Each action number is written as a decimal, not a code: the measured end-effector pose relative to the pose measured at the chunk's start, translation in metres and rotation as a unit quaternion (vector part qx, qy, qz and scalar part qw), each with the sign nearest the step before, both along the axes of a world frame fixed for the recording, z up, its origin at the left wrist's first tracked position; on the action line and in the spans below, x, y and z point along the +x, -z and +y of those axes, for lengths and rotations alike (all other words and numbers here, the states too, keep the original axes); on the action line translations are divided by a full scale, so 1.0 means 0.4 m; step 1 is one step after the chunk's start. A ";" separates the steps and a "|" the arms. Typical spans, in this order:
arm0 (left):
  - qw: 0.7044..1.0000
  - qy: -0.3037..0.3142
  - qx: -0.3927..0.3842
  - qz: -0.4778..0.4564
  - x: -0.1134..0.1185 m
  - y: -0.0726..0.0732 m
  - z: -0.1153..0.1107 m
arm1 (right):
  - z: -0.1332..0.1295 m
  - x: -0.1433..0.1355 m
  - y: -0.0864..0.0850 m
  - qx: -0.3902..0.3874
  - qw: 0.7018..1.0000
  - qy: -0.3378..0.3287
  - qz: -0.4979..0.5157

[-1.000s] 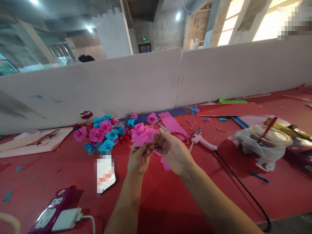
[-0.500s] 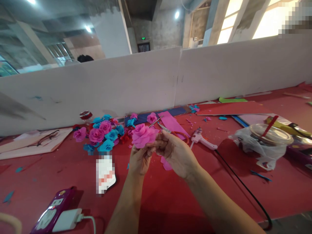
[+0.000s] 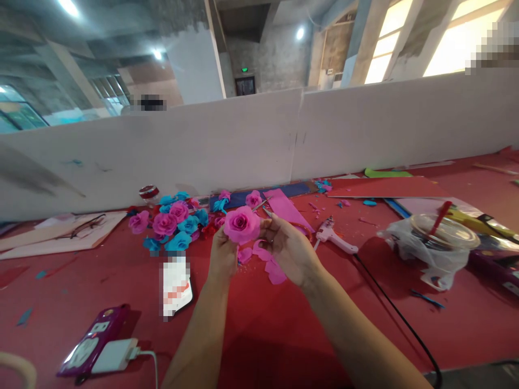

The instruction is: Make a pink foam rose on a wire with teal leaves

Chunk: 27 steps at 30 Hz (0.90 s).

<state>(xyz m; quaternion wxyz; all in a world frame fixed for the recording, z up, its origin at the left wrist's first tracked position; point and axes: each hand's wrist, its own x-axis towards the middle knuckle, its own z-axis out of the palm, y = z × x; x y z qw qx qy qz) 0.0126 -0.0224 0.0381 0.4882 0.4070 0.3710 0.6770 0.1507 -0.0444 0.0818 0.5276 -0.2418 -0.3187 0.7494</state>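
A pink paper rose (image 3: 242, 225) faces me in the middle of the view, its spiral centre visible. My left hand (image 3: 223, 256) is closed around the rose's underside from the left; the fingers behind the bloom are hidden. My right hand (image 3: 292, 253) is at the rose's right edge, its fingers loosely curved and parted, with the tips at or very near the petals. Below the rose, between my hands, loose pink petals (image 3: 275, 271) lie on the red tabletop (image 3: 267, 329). Partly behind my right hand are scissors (image 3: 302, 231) with orange handles.
A bunch of pink and blue paper flowers (image 3: 178, 224) lies left of my hands, above a phone (image 3: 177, 286). To the right are a pink glue gun (image 3: 335, 239) with a black cord and a lidded cup (image 3: 441, 232) in a plastic bag. A purple power strip (image 3: 95, 340) lies front left.
The rose has turned from a side view to face me. My right hand's fingers have loosened from its base and shifted slightly right. The view has tilted a little.
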 end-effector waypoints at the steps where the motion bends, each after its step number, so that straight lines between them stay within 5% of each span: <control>1: 1.000 -0.004 0.016 -0.001 -0.001 0.006 0.007 | 0.008 0.000 0.012 -0.015 1.000 -0.003 0.008; 8: 0.999 -0.032 0.038 -0.013 0.006 0.066 0.041 | 0.041 0.011 0.076 -0.040 0.998 -0.024 0.045; 19: 0.996 -0.026 0.084 -0.001 0.021 0.084 0.062 | 0.043 0.019 0.090 -0.063 0.987 -0.048 0.137; 23: 0.996 -0.025 0.079 0.034 0.031 0.072 0.063 | 0.047 0.027 0.096 -0.074 0.983 -0.035 0.165; 27: 0.989 -0.089 0.052 0.105 0.039 0.042 0.062 | 0.058 0.036 0.111 -0.118 0.982 -0.001 0.148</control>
